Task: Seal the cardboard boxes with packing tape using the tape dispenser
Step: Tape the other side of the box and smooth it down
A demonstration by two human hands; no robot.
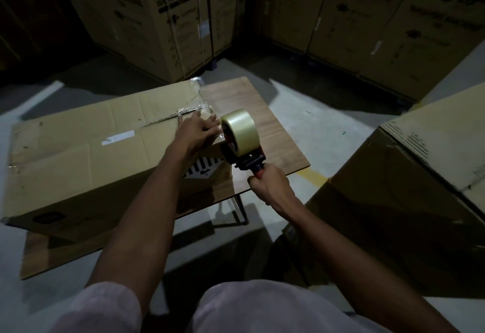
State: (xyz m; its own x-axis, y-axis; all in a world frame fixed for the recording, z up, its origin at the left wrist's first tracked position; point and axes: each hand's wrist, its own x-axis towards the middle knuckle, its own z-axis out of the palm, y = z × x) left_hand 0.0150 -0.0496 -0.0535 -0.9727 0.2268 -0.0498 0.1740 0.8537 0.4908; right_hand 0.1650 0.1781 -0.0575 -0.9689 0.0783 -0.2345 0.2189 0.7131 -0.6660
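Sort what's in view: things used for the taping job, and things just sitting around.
In use: cardboard box, tape dispenser, left hand, right hand, table.
Sitting around: stacked washing machine boxes, big box on the right.

Single head-worn view, wide-angle, edges bowed. Looks forward and steeply down from above the person's chest. Both forearms run up from the near edge; desk [275, 133] sits close at mid-frame. Stacked cartons [162, 18] fill the far edge, floor [328, 122] between.
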